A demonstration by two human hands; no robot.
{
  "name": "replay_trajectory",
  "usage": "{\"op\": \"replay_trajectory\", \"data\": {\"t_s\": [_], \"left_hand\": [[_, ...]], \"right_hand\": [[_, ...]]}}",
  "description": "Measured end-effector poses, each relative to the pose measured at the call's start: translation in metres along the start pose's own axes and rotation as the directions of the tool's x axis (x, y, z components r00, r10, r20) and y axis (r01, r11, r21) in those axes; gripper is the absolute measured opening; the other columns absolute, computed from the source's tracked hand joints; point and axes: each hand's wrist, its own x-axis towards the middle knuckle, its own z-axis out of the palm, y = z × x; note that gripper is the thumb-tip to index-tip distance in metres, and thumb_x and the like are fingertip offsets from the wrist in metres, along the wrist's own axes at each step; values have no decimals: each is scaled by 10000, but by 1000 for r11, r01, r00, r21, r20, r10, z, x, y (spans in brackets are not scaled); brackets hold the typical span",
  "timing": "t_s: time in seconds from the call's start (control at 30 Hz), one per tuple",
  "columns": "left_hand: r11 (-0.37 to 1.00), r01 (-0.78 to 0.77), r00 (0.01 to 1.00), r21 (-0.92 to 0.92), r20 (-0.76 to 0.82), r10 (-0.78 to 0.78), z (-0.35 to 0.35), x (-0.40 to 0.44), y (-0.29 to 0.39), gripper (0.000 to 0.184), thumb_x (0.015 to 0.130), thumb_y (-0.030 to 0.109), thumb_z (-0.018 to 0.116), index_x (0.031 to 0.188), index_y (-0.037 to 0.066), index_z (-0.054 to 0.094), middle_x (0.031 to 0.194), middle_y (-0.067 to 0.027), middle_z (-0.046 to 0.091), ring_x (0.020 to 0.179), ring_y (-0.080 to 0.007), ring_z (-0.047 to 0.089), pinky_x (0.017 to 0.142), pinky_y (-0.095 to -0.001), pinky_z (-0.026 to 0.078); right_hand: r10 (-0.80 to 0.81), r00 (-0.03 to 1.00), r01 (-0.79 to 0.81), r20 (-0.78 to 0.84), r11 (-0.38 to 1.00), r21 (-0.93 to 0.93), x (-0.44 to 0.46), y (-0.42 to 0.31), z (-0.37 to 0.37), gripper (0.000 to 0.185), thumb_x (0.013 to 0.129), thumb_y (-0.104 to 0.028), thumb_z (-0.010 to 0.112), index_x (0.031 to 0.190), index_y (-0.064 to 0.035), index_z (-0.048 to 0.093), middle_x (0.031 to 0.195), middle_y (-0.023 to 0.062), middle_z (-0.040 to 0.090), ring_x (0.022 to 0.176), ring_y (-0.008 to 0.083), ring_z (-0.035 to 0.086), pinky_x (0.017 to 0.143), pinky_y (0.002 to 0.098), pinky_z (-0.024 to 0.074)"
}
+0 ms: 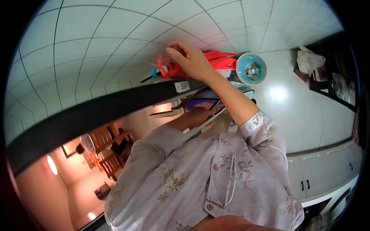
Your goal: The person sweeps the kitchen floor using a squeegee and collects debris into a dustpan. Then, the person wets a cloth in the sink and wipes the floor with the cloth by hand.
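Head view: the right hand (192,63) curls over the red cloth or bag (221,59) beside the tiled wall (135,23) — I cannot tell if it grips. The shadowed left hand (204,114) is unclear too. Best keep movements small — the blue bowl (242,69) sits close by.

One wide, round-edged view, from the camera worn on your head, facing forward and steeply down. Your flowered shirt (185,169) is nearest the lens. Beyond the shirt, farther off, the lens faces a red bundle (219,59) and a tiled wall (115,23). Left of the shirt it takes in a warmly lit room (48,196); to the shirt's right, pale cabinets (327,173).
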Motion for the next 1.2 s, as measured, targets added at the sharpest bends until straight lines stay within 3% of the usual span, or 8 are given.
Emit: {"op": "replay_trajectory", "data": {"t_s": [0.2,0.33,0.53,0.63,0.7,1.0,1.13,1.2], "left_hand": [[999,-34,998,1,-52,34,14,0,2,363,842,225,439,1203,216,470,910,-160,587,792,-317,591,691,-436,441],[999,-43,997,-17,-61,42,19,0,4,359,843,232,439,1200,217,473,903,-154,587,788,-310,591,689,-431,441],[998,-50,996,-36,-71,47,23,-1,4,354,846,244,437,1197,219,478,892,-146,587,783,-300,590,687,-423,441],[998,-61,996,-35,-74,58,24,-1,3,351,847,249,436,1195,220,480,886,-143,588,780,-295,590,686,-419,441],[997,-63,995,-36,-73,60,24,-1,2,350,848,253,436,1194,221,481,882,-140,588,778,-292,590,685,-416,441],[997,-77,994,-14,-73,76,25,1,0,343,852,270,434,1188,224,488,866,-128,588,770,-277,589,681,-405,441],[997,-75,995,-5,-71,75,25,2,0,341,854,277,433,1185,225,491,858,-123,588,767,-271,588,679,-399,441],[997,-74,994,4,-75,74,23,2,0,339,855,281,432,1184,226,493,855,-120,588,765,-267,588,678,-397,441]], "right_hand": [[301,818,-87,490,907,-412,25,8,8,566,813,-542,461,917,-17,644,780,127,612,724,233,553,699,349,424],[228,847,-23,480,919,-394,20,10,12,587,815,-574,429,897,-37,651,771,119,613,709,234,545,691,352,422],[433,607,-177,666,891,-418,37,-6,10,611,794,-613,435,855,-44,651,823,117,613,717,213,555,677,330,426],[622,545,-71,563,703,-708,34,-6,9,577,807,-572,454,871,-32,648,910,117,614,743,209,564,700,331,433],[220,804,59,552,895,-442,21,18,13,470,801,-521,496,883,-92,669,808,170,630,750,283,593,706,368,453],[-20,955,141,294,907,-397,10,30,26,134,739,-211,606,851,-162,663,747,86,638,721,259,598,643,363,470],[-393,855,518,339,617,-592,16,21,27,211,784,-147,577,973,-58,608,759,53,635,633,248,570,600,288,454],[-710,619,752,337,410,-516,21,12,24,223,804,-208,582,958,-47,600,744,82,631,633,238,578,596,289,457]]}}
